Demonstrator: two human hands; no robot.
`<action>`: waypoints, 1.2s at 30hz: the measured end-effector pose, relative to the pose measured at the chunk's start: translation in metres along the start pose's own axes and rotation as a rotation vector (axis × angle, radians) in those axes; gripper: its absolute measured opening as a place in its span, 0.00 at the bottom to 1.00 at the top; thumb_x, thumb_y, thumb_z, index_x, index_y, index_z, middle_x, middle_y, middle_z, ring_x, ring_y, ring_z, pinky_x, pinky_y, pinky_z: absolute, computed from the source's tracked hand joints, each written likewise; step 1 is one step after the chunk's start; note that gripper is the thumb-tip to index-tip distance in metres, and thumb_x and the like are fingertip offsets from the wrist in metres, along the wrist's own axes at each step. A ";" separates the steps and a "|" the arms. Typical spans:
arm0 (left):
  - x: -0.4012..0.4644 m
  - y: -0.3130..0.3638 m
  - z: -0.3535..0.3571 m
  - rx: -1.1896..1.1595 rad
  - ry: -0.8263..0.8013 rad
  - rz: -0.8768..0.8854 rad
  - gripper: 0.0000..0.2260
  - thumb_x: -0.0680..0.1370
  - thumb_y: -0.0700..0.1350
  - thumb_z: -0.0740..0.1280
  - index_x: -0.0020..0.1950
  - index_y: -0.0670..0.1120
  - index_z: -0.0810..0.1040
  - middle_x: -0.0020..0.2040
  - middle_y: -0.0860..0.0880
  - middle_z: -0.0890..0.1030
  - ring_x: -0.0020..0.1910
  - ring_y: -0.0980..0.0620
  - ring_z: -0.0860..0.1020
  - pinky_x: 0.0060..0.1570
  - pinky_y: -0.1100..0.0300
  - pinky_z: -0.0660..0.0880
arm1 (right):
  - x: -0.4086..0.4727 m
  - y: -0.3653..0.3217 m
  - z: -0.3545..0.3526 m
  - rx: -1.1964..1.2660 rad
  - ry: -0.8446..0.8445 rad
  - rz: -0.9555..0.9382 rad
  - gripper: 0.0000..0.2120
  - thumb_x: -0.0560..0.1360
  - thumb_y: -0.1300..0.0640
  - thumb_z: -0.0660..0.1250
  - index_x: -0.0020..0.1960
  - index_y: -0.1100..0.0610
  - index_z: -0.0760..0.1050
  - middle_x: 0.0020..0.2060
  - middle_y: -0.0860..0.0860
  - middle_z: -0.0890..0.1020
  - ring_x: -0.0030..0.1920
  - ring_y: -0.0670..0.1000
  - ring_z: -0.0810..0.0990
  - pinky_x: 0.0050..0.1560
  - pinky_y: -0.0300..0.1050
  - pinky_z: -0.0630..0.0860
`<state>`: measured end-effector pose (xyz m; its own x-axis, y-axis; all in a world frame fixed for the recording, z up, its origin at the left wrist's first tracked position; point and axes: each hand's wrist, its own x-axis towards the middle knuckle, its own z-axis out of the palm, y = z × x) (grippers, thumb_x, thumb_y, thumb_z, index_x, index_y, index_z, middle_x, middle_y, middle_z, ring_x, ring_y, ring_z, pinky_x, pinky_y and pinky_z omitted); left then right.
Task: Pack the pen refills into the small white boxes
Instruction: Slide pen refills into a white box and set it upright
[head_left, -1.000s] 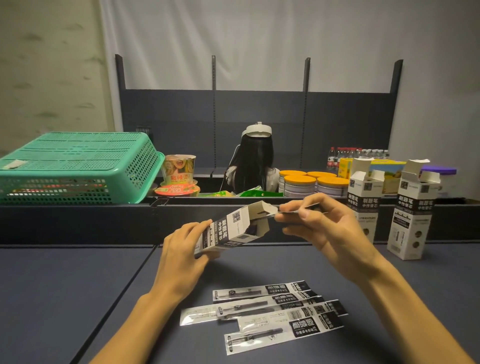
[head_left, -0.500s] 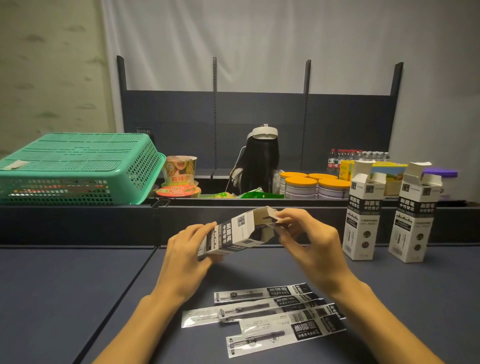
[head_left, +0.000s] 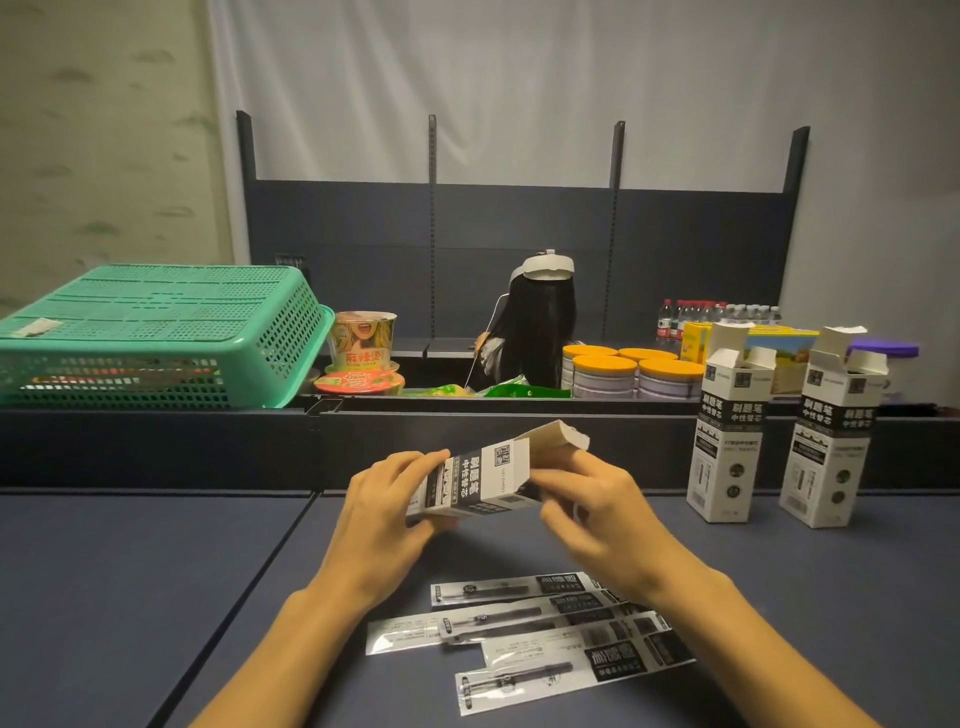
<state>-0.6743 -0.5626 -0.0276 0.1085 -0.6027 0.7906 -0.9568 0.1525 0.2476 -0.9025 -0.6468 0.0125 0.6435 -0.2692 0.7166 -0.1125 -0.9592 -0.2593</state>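
Since a second ago the right hand (head_left: 597, 499) has come in against the open end of the small white box (head_left: 480, 480), and the refill it was feeding in no longer shows outside the box. The left hand (head_left: 384, 512) grips the box's closed end, fingers curled round it, holding it tilted above the bench (head_left: 130, 597) with its top flap raised. The right hand's fingers are curled at the box's mouth, touching its edge; whether they pinch anything is hidden.

Just below the hands, four packaged pen refills (head_left: 524, 631) lie overlapping on the bench. Further right, two more white boxes (head_left: 730, 431) stand upright side by side with flaps open. Beyond the bench's back edge sit an upturned green basket (head_left: 156, 332), noodle cups (head_left: 363, 340) and orange-lidded tins (head_left: 628, 371).
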 end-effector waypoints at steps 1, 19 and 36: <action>0.000 -0.001 0.000 0.003 -0.005 0.001 0.30 0.69 0.47 0.77 0.69 0.52 0.72 0.62 0.52 0.75 0.59 0.51 0.73 0.58 0.58 0.63 | -0.001 -0.001 0.001 0.028 -0.039 0.029 0.19 0.77 0.59 0.59 0.65 0.53 0.77 0.64 0.45 0.75 0.61 0.37 0.73 0.58 0.29 0.71; 0.003 -0.008 -0.004 0.071 0.125 -0.104 0.30 0.67 0.46 0.78 0.67 0.48 0.74 0.59 0.50 0.78 0.57 0.48 0.76 0.58 0.54 0.65 | -0.006 0.021 -0.029 -0.229 -0.597 0.555 0.16 0.75 0.49 0.69 0.62 0.49 0.79 0.49 0.47 0.81 0.47 0.44 0.78 0.44 0.31 0.71; 0.004 -0.012 -0.005 0.041 0.141 -0.127 0.29 0.66 0.45 0.79 0.65 0.46 0.75 0.58 0.49 0.79 0.55 0.47 0.78 0.56 0.43 0.72 | 0.001 -0.005 -0.053 0.543 -0.160 0.535 0.06 0.73 0.60 0.72 0.45 0.63 0.79 0.40 0.63 0.81 0.35 0.52 0.73 0.29 0.40 0.66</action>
<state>-0.6605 -0.5629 -0.0241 0.2630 -0.4993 0.8255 -0.9428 0.0488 0.3298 -0.9417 -0.6471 0.0492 0.7122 -0.6284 0.3128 -0.0789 -0.5145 -0.8538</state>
